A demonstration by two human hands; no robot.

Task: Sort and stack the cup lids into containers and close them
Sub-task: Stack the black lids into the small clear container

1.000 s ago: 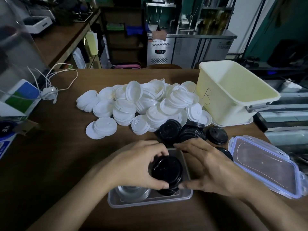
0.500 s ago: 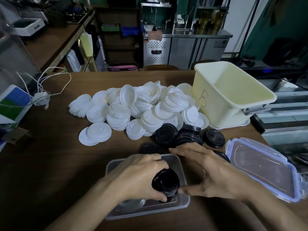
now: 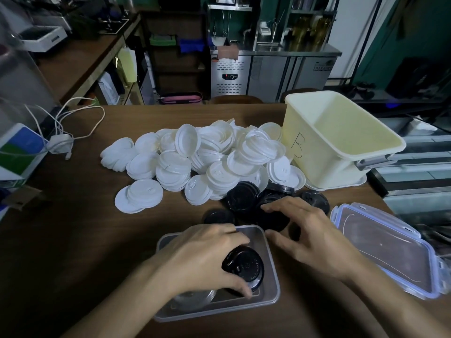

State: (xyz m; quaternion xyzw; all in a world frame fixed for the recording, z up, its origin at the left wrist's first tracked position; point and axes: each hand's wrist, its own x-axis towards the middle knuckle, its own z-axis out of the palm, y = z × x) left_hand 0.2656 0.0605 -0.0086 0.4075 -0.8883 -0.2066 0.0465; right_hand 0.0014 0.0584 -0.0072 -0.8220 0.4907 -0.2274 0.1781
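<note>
Scanning down from the table (image 3: 73, 240), I see the yellow bin (image 3: 317, 164) far right, with the white lids (image 3: 207, 157) heaped against it and seemingly none sorted yet. Nearer, the snap lid (image 3: 390, 250) lies just right of the clear tub (image 3: 219, 311). Loose black lids (image 3: 242, 195) sit between heap and tub. My left hand (image 3: 202, 257) curls round a black stack (image 3: 246, 267) standing in the tub's right half; my right hand (image 3: 310, 235) hangs spread over the loose ones, holding nothing. My worry: the stack looks tilted, so a careless release could topple it, and a reaching right wrist could nudge the light tub.
</note>
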